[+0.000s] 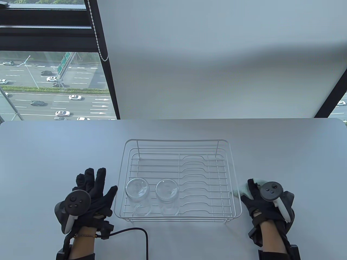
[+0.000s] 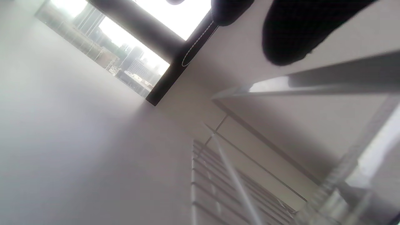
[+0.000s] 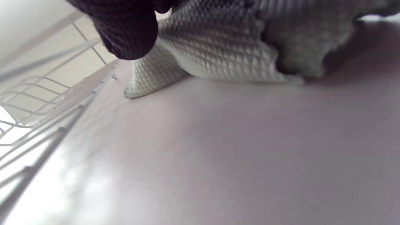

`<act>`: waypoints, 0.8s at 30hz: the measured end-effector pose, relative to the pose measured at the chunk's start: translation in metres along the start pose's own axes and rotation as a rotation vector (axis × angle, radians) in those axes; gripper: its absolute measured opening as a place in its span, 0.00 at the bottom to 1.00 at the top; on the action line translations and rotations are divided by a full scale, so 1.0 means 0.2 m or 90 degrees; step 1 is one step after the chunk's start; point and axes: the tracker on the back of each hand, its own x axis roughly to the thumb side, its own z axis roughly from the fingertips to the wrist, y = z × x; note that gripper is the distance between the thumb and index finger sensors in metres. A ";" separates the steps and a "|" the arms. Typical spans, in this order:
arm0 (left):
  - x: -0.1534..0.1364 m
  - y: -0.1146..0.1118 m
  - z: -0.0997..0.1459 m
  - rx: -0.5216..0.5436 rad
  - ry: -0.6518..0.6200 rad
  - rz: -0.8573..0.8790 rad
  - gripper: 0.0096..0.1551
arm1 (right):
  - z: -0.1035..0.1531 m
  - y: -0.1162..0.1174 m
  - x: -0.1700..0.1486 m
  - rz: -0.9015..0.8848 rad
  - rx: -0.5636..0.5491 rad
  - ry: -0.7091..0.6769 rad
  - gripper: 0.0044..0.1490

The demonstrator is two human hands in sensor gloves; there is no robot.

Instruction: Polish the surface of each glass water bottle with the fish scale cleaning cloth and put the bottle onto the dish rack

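bottles (image 1: 137,189) and (image 1: 167,190) both stand in the lower left of the rack (image 1: 233,162); my left hand (image 1: 89,189) lies flat and empty, my right hand (image 1: 257,199) rests on the cloth (image 1: 242,189) at lower right, grip unclear; i'd lay it down flat

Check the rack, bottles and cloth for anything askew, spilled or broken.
Nothing stands out. Two glass bottles stand side by side in the dish rack, near its front left corner, no spill visible. The cloth lies bunched on the table under the right hand.
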 end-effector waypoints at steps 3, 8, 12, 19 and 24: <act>0.02 0.00 0.01 -0.001 -0.012 -0.014 0.47 | 0.07 -0.07 0.05 -0.029 -0.015 -0.024 0.43; 0.02 -0.01 0.01 -0.006 -0.015 0.005 0.46 | 0.11 -0.11 0.07 -0.011 -0.029 -0.022 0.40; 0.04 -0.01 0.02 -0.005 -0.017 -0.008 0.46 | 0.13 -0.12 0.07 -0.043 -0.004 -0.021 0.39; 0.11 0.00 0.04 0.018 -0.052 -0.038 0.45 | 0.16 -0.07 0.16 0.004 -0.035 -0.144 0.46; 0.12 -0.02 0.04 0.004 -0.055 -0.061 0.44 | 0.17 -0.02 0.21 0.085 -0.007 -0.197 0.47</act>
